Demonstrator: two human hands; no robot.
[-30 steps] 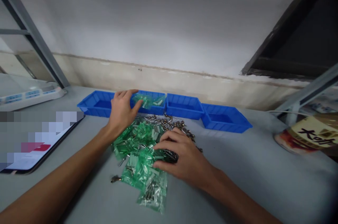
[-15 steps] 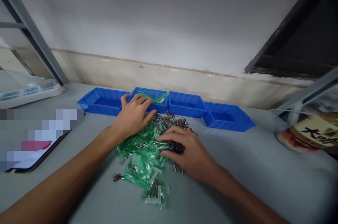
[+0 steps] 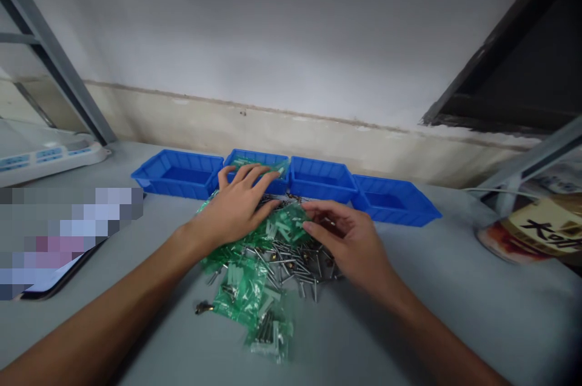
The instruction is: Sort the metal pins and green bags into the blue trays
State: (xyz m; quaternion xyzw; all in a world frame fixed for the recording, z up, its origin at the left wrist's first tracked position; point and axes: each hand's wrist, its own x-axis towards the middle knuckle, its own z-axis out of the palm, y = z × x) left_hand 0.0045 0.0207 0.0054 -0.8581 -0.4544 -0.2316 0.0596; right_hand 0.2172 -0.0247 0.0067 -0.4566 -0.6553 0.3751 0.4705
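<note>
Between the thumb and fingers of my right hand (image 3: 357, 240) is the edge of a small green plastic bag (image 3: 290, 222) with white pieces inside. My left hand (image 3: 234, 210) spreads its fingers, palm down, over the back left of a pile of green bags (image 3: 243, 295), close to the front of a blue bin (image 3: 231, 160) that has a green bag in it. Loose metal screws (image 3: 297, 265) lie beneath and beside the held bag. At the pile's near end, a clearer bag (image 3: 268, 337) shows metal and white pieces.
More blue bins, one on the left (image 3: 182, 191) and two on the right (image 3: 322, 192), stand along the wall. A phone-like device with a blurred screen (image 3: 68, 252) and a white power strip (image 3: 59, 162) are at left. A labelled jar (image 3: 531, 231) stands at right.
My right hand has moved slightly right and up, and a green bag is now pinched in it, uncovering the screws below. My left hand has shifted a little right.
</note>
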